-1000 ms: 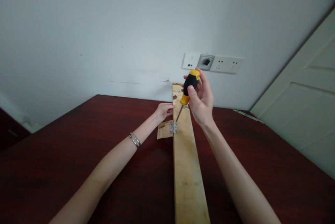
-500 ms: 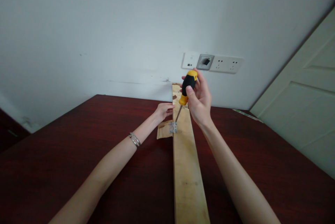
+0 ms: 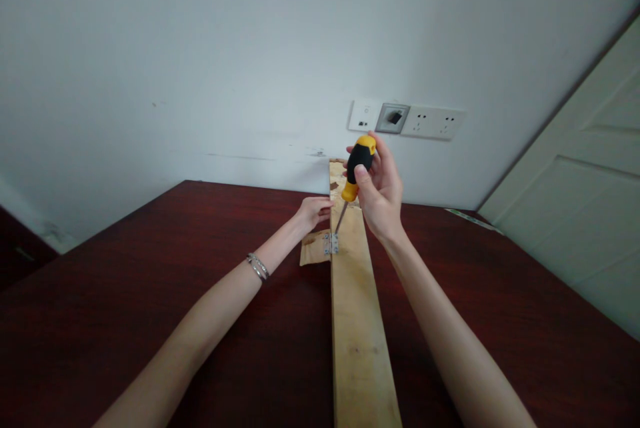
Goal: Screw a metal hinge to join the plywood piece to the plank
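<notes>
A long wooden board (image 3: 357,321) runs away from me. On its left edge a small metal hinge (image 3: 331,243) joins it to a short wooden piece (image 3: 314,248) that sticks out to the left. My right hand (image 3: 383,195) is closed around the yellow and black handle of a screwdriver (image 3: 360,165). The tilted shaft points down-left, its tip at the upper right part of the hinge. Just beyond the short piece, my left hand (image 3: 314,211) grips the board's left edge, its fingertips partly hidden.
Underneath is a dark red tabletop (image 3: 100,281), reaching back to a white wall (image 3: 200,68). The board's far end is near the wall, below a row of sockets (image 3: 433,123) with a black plug (image 3: 395,118). A pale panelled door (image 3: 590,215) stands on the right.
My right hand and the screwdriver handle have shifted very slightly left. The tip stays at the hinge, and the left hand and board look unmoved.
</notes>
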Available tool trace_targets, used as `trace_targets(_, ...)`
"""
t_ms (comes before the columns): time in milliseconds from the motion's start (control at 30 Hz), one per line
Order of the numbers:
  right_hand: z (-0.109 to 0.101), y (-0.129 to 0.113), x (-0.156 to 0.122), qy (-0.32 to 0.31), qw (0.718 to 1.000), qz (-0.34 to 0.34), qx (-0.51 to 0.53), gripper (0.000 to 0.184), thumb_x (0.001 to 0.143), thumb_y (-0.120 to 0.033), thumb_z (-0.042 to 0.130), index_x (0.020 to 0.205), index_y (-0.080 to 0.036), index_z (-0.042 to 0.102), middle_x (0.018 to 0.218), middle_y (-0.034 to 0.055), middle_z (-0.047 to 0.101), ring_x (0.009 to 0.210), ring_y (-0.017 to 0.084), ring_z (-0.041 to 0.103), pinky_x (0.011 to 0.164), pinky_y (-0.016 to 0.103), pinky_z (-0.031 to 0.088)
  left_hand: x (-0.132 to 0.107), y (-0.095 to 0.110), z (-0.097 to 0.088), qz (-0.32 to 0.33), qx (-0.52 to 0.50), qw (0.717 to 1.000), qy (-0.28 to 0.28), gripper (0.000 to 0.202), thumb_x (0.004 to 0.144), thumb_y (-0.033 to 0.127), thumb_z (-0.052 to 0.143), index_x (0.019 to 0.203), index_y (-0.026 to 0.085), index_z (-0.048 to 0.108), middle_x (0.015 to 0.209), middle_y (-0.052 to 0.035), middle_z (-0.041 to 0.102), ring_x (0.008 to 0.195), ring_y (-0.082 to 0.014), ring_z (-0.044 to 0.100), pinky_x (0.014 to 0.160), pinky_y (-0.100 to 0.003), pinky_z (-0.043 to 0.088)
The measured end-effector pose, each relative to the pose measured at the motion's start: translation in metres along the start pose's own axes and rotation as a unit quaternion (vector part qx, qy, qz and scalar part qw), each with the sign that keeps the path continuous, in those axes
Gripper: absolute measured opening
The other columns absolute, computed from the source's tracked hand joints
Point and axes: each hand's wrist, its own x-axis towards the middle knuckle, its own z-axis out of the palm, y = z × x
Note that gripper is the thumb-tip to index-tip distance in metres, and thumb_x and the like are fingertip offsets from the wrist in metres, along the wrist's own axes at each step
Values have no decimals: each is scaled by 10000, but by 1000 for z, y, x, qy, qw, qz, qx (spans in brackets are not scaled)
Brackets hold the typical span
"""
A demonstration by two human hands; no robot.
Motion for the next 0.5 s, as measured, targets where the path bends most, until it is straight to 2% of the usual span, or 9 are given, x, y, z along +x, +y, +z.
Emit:
trace_targets(267, 2, -4, 0, 4, 1000, -3, 12, 533, 882, -463, 505, 1380, -327, 372, 1397, 58, 465, 1215, 245, 504, 1016, 468, 432, -1, 0, -1, -2, 1, 1000, 2, 145, 627, 34, 748, 707, 93, 642, 642, -76, 671, 622, -157, 644, 699, -293, 522)
trace_targets(500, 1, -6, 0, -25, 998, -33, -42, 540, 863, -432, 554, 1354, -295, 375, 1339, 89, 493, 1171, 232, 519, 955, 427, 477, -5, 3, -2, -2, 8, 999, -47, 99, 661, 25, 689, 732, 78, 644, 699, -87, 681, 595, -138, 626, 667, -281, 522)
